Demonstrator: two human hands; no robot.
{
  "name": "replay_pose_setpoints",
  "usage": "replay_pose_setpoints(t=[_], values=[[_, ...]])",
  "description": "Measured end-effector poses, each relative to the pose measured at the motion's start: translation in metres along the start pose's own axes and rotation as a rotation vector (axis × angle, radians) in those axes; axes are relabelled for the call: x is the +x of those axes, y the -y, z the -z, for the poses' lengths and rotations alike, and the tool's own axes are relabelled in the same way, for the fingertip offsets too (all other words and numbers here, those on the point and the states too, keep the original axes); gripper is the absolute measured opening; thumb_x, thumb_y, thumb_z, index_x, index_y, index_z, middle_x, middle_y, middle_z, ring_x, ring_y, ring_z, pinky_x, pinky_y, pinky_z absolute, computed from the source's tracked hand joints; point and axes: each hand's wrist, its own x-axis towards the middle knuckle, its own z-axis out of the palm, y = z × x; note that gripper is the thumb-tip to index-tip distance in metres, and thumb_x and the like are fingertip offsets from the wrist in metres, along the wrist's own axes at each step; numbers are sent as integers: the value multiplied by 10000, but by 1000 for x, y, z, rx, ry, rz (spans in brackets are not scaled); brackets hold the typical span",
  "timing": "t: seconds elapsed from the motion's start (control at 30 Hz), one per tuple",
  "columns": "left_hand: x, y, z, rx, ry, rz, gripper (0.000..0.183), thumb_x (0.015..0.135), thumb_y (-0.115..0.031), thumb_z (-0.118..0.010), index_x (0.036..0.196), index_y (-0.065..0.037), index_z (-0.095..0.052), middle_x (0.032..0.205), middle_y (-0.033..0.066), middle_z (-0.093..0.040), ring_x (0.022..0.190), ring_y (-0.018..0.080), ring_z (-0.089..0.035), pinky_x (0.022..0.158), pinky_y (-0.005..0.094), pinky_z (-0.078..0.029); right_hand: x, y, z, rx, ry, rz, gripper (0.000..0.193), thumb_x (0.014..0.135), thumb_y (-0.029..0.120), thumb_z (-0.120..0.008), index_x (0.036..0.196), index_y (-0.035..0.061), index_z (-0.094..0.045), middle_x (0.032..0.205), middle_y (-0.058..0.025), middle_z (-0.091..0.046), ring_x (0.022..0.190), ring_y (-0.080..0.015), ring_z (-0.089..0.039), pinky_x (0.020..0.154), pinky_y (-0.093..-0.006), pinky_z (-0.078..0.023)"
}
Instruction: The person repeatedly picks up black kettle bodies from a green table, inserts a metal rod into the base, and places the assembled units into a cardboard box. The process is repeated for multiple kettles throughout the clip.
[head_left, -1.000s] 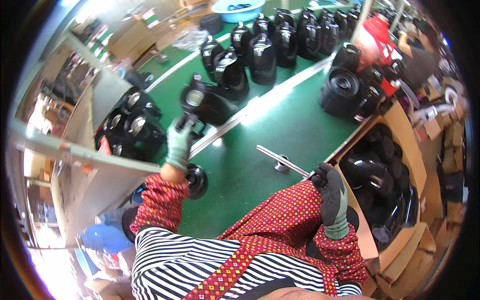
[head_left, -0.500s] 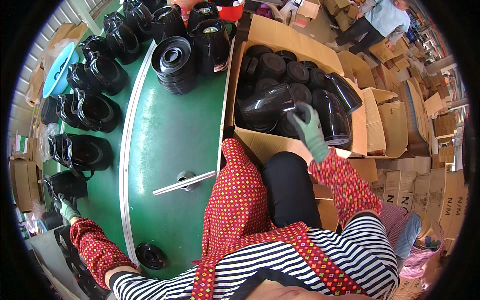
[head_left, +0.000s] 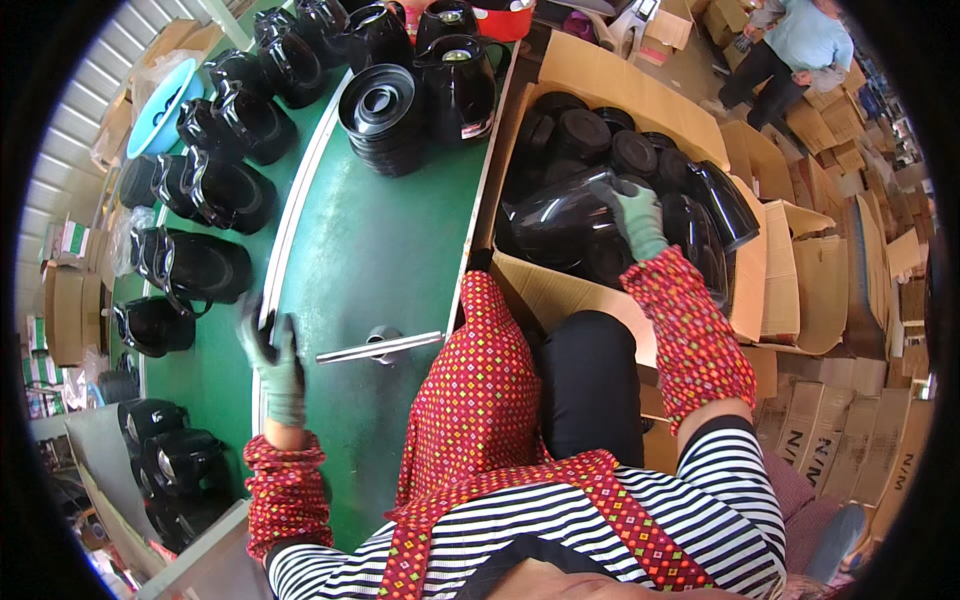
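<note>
My left hand, in a green glove with dark fingertips, is over the green table with thumb and fingers apart and nothing between them. It is slightly blurred. A finished-looking black jug stands near it on the left. My right hand, gloved the same way, closes on the end of a glossy black jug body. That body lies on its side in an open cardboard box. My fingertips are partly hidden at its end.
Several black jugs line the table's left side. A stack of black lids stands at the far end beside a jug. A metal bar fixture lies mid-table. More black jugs fill a bin at lower left. A person stands far right.
My left hand has let go of the jug at the far left and moved right over the table. My right hand has taken hold of the jug body's end. The view has shifted.
</note>
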Motion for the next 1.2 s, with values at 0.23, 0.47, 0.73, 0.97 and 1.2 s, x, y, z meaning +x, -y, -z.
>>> replay_pose_setpoints(t=[0.23,0.47,0.73,0.97,1.2], values=[[-16,-134,-91,-407,521,-63,805,896,-123,-762,1589,37,-386,1627,226,-424,1488,340,-457,1195,468,-394,-106,76,114,660,246,328,619,946,365,-772,1404,-31,-646,1290,-84,-715,1162,-158,-643,1047,-308,-495],[-83,-220,-123,-566,804,-63,1175,787,-144,-930,1669,30,-175,1680,216,-324,1557,329,-342,1280,422,-271,-181,61,83,759,627,474,831,816,404,-848,1462,-46,-579,1452,-184,-633,1378,-278,-573,1204,-414,-393],[-111,-194,-40,-231,1008,92,816,838,-118,-860,1547,1,-476,1380,239,-663,1258,367,-673,1095,399,-513,-262,46,24,693,539,406,320,1001,298,-716,999,-21,-729,1077,-134,-754,1060,-246,-691,1065,-419,-480],[-36,-38,-5,757,710,-221,929,861,-177,-833,1653,-149,-347,1600,252,-432,1466,446,-429,1202,499,-392,-292,49,14,564,295,413,163,983,109,-667,1025,-31,-738,1047,-143,-763,1011,-273,-716,1124,-424,-443],[-31,-53,-14,279,779,153,501,949,17,-712,1434,-104,-671,955,37,-679,738,100,-573,657,266,-477,-284,65,29,553,397,440,158,927,116,-723,1017,-11,-751,1009,-155,-762,994,-336,-720,1131,-483,-430]])
